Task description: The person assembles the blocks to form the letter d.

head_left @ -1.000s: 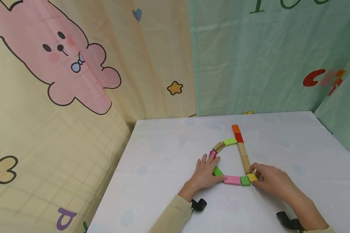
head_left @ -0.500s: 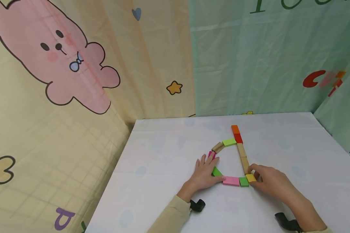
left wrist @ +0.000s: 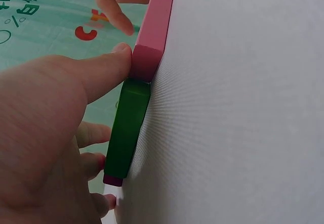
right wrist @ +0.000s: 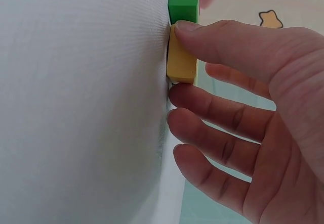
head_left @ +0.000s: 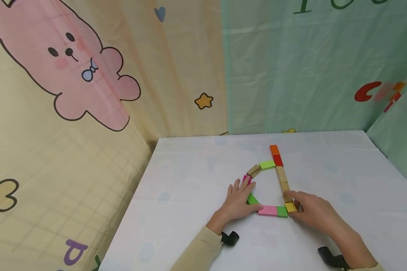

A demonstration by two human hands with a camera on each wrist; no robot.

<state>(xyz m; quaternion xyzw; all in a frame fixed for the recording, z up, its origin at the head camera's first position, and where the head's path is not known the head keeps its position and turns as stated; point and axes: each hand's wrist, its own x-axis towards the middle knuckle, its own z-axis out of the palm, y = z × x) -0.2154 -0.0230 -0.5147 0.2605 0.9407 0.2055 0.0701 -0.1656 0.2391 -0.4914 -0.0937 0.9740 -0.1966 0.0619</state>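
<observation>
Small coloured toy blocks lie end to end on the white table, forming a closed loop with a stem. My left hand (head_left: 237, 203) lies spread over the loop's left side, fingertips at the magenta block (head_left: 247, 180) and thumb against the end of the pink block (left wrist: 151, 32). Under that hand shows a green block (left wrist: 129, 128). At the lower right corner, my right hand (head_left: 313, 209) holds the yellow block (right wrist: 181, 57), thumb on its near face and curled fingers by its end. Its index finger reaches onto the plain wooden block above. A smaller green block (head_left: 282, 212) sits between pink and yellow.
Two wooden pieces (head_left: 253, 171) and a lime block (head_left: 267, 165) curve across the loop's top. Red (head_left: 278, 160) and orange (head_left: 274, 149) blocks extend the wooden right side toward the back. Printed curtains (head_left: 308, 75) hang behind the table (head_left: 190, 169).
My right hand has shifted slightly left with the yellow block, and its index finger now reaches over the wooden block. The pink and small green blocks have slid slightly left. My left hand stays in place.
</observation>
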